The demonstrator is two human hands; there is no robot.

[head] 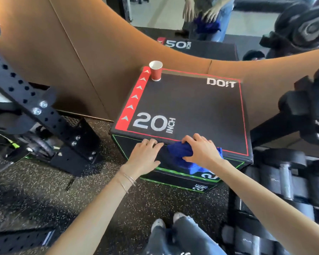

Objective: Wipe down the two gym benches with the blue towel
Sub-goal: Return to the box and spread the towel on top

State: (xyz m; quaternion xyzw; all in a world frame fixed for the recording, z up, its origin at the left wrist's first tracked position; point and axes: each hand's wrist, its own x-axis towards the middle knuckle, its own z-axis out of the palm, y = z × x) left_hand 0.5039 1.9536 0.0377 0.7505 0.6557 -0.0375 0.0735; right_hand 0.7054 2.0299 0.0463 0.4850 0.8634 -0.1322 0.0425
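Note:
A black padded box [191,107] with red trim, marked "20 INCH" and "DO!T", stands in front of me. A bunched blue towel [180,153] lies over its near top edge and hangs down the front face. My right hand [201,150] grips the towel at that edge. My left hand [145,155] rests flat on the near edge just left of the towel, fingers spread, holding nothing.
A red paper cup [156,70] stands at the box's far left corner. A brown wall with a mirror [173,21] rises behind. A black perforated rack [35,111] stands left, a dumbbell rack [287,172] right. Speckled rubber floor [44,190] lies below.

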